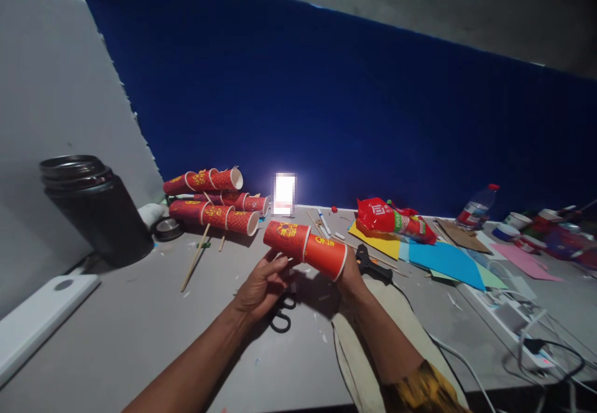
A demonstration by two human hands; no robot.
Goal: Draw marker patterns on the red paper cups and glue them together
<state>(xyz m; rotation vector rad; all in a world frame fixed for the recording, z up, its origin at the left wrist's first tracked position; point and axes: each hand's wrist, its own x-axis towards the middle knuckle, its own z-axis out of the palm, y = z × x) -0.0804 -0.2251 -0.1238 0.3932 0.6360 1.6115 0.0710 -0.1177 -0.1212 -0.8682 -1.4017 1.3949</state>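
Two red paper cups (326,256) with yellow lettering are joined end to end, tilted down to the right in front of me. My right hand (349,276) holds them at the white-rimmed mouth of the right cup; most of its fingers are hidden by the cup. My left hand (265,283) is just below the left cup (286,239), fingers apart and loosely bent. Whether it touches the cup, I cannot tell. Black-handled scissors (280,321) lie on the table beneath, their blades mostly hidden.
Rows of red cups (217,215) with wooden sticks (194,259) lie left. A black flask (100,214) stands beyond them. Right are a black glue gun (373,267), red packet (394,220), coloured paper (445,262), bottle (478,208) and power strip (508,326) with cables. A bright screen (283,194) stands behind.
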